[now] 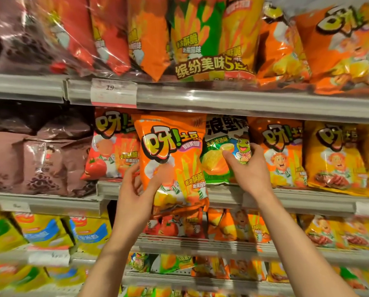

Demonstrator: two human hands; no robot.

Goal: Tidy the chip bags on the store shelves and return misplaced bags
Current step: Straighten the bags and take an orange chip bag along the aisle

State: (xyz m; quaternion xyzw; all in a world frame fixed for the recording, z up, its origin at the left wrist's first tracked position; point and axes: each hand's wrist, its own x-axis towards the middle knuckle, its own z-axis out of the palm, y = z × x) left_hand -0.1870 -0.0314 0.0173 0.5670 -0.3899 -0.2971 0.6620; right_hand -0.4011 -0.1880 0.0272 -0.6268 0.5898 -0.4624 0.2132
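My left hand (136, 185) grips an orange chip bag (170, 155) by its lower left edge and holds it in front of the middle shelf (297, 200). My right hand (249, 168) is closed on the lower right of a green chip bag (218, 153) with a frog cartoon, which stands on that shelf between orange bags. The orange bag in my left hand overlaps the green bag's left side.
A red tomato bag (108, 151) stands left of the held bag, brown bags (40, 163) further left. Orange (282, 153) and yellow bags (333, 155) fill the shelf to the right. Large multipacks (200, 39) sit on the upper shelf; yellow and orange bags line the lower shelves.
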